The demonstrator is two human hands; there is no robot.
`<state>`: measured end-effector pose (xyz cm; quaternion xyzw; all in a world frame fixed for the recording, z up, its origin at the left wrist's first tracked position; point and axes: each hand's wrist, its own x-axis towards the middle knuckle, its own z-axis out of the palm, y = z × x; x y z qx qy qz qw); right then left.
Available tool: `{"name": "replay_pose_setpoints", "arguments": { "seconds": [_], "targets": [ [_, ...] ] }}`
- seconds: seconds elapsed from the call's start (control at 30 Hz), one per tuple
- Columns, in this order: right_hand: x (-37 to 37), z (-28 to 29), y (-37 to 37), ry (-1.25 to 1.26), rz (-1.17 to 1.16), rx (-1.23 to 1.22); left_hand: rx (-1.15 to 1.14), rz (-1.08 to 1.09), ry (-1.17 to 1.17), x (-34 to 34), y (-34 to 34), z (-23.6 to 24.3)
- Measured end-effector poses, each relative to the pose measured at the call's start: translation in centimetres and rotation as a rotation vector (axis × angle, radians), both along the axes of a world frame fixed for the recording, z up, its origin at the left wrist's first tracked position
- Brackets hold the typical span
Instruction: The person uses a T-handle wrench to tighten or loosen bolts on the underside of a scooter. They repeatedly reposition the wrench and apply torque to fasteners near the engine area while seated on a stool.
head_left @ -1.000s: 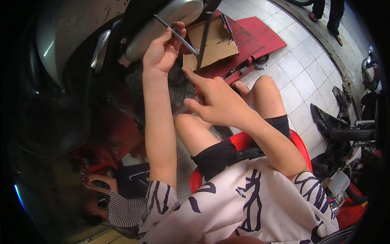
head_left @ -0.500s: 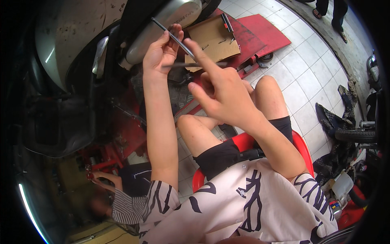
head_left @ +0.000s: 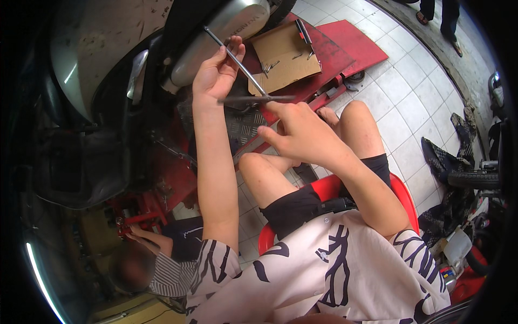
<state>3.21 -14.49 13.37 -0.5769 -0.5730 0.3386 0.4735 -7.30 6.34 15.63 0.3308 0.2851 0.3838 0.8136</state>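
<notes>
A T-handle wrench (head_left: 246,73) slants from the silver engine cover toward me, its far end at the cover's lower edge. My left hand (head_left: 217,73) is loosely closed round its shaft, the shaft passing between thumb and fingertips. The dark crossbar at the near end is blurred by motion. Just below that crossbar is my right hand (head_left: 308,132), thumb and index finger apart, the index fingertip at or against the bar. Its other fingers are partly hidden. The scooter's silver engine cover (head_left: 226,32) lies beyond my left hand.
An open cardboard box (head_left: 286,51) with several bolts rests on the red lift platform (head_left: 345,46). A dark footboard (head_left: 216,121) is beside my left forearm. Another person (head_left: 172,270) crouches at lower left; someone's legs (head_left: 450,21) stand at upper right. A tyre (head_left: 475,180) is at right.
My right hand has dropped slightly, and its index finger has come down from beside the shaft to the crossbar. The crossbar has turned and sits lower. My left hand still surrounds the shaft.
</notes>
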Motion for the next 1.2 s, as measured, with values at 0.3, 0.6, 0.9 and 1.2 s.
{"name": "replay_pose_setpoints", "arguments": {
  "seconds": [0.3,0.6,0.9,1.2],
  "targets": [
    [-0.8,2.2,-0.1,0.09,0.024,0.236,0.002,-0.019,0.0,0.6,0.7,0.7],
    [0.1,-2.1,0.8,0.42,-0.08,-0.074,-0.023,0.037,-0.051,0.7,0.4,-0.8],
    [0.4,-0.9,2.1,0.752,-0.216,0.124,0.074,-0.07,0.058,0.9,-0.9,0.2],
    [0.5,0.2,1.5,0.908,-0.353,0.234,0.169,-0.171,0.216,-0.1,-3.5,0.9]
  ]
}}
